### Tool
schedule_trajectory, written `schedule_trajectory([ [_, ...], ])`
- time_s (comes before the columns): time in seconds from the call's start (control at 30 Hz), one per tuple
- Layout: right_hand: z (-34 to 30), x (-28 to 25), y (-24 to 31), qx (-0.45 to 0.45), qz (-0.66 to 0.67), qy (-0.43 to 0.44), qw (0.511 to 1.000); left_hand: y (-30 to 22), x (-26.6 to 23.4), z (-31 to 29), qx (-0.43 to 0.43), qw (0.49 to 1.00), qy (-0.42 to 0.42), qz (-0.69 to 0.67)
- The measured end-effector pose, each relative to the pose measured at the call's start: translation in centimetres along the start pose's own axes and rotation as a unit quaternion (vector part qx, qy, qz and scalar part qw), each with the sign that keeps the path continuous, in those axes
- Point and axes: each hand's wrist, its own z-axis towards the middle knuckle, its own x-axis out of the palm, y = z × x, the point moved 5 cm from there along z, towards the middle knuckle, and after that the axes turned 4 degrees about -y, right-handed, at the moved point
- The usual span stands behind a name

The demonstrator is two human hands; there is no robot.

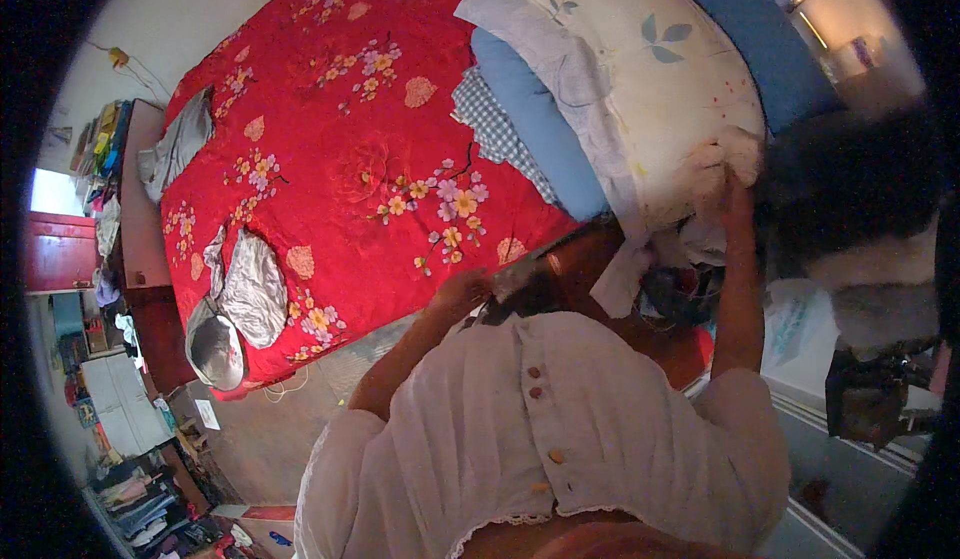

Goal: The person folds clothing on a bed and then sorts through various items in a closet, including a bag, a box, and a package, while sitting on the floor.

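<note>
My right hand (735,177) is raised and shut on the corner of a cream quilt with a leaf print (640,69). The quilt tops a pile of folded bedding at the head of the bed. Under it lie a pale blue blanket (535,124) and a checked cloth (490,124). My left hand (460,289) sits with curled fingers at the near edge of the red flowered bedspread (340,129). Whether it grips anything is unclear. A greyish object beside it is too blurred to name.
Grey garments (250,289) lie on the bedspread's left part, another (180,144) further back. A red cabinet (60,254) and shelves with piled clothes (140,499) line the left wall. A dark bag (870,399) stands on the floor at right.
</note>
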Motion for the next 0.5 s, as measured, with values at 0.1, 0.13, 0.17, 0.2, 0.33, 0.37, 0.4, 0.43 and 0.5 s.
schedule_trajectory([
  [0.1,-0.5,-2.4,1.5,0.141,0.062,-0.006,0.988,0.1,-3.5,-0.2,-0.066,0.990,-0.040,-0.118],
  [0.13,-0.3,-0.8,4.6,0.261,0.244,-0.034,0.933,1.1,-5.1,-0.9,-0.155,0.945,-0.106,-0.267],
  [0.17,-0.4,0.0,8.7,0.366,0.404,-0.108,0.832,0.9,-6.0,-1.5,-0.187,0.919,-0.126,-0.324],
  [0.2,-0.5,-0.1,9.7,0.313,0.316,-0.083,0.892,0.5,-6.4,-1.4,-0.219,0.891,-0.132,-0.376],
  [0.33,-2.3,2.8,20.0,-0.014,0.016,0.062,0.998,-1.6,-7.0,-0.6,-0.183,0.912,-0.090,-0.355],
  [0.37,-2.2,4.3,22.7,0.097,0.154,0.086,0.979,-3.9,-6.1,0.2,-0.171,0.926,-0.070,-0.329],
  [0.4,-1.9,5.0,24.1,0.086,0.177,0.097,0.976,-5.9,-5.2,1.3,-0.159,0.939,-0.044,-0.300],
  [0.43,-1.5,6.1,25.4,0.074,0.205,0.113,0.969,-7.2,-4.9,2.4,-0.134,0.947,-0.038,-0.291],
  [0.5,0.1,6.7,25.5,0.140,0.291,0.088,0.942,-9.2,-3.9,4.3,-0.089,0.959,-0.013,-0.270],
])
